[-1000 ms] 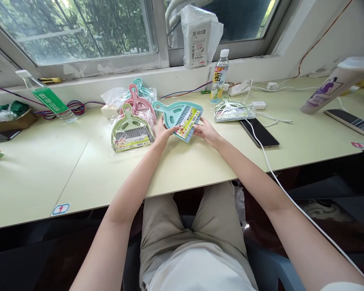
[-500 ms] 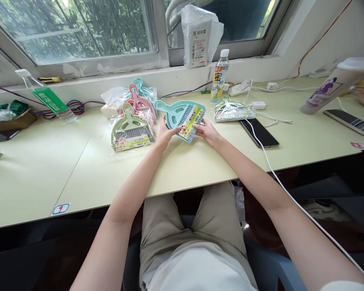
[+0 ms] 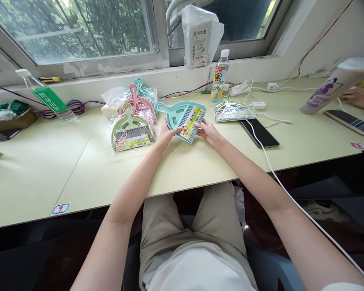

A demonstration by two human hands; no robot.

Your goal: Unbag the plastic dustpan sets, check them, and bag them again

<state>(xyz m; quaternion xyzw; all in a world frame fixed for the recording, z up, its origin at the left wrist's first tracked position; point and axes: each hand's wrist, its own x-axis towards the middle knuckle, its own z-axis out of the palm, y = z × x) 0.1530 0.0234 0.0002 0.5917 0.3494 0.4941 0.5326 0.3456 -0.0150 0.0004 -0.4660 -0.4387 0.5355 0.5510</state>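
Observation:
A turquoise dustpan and brush set with a yellow-green label is held tilted above the table between my two hands. My left hand grips its lower left edge, the thumb lying over the front near the label. On the right edge, my right hand has its fingers closed round the side by the label. To the left, a green dustpan set in clear wrapping lies in front of a pink one and several turquoise ones. Another wrapped set with a pale green handle lies to the right.
On the right are a black phone, a white cable, a lemon drink bottle, a tall cup and another person's hand. A green-labelled bottle leans at the left, near a cardboard box.
The turquoise set and my hands have shifted very slightly to the right, with the grip unchanged. At the far right, the other person's hand has moved a little left.

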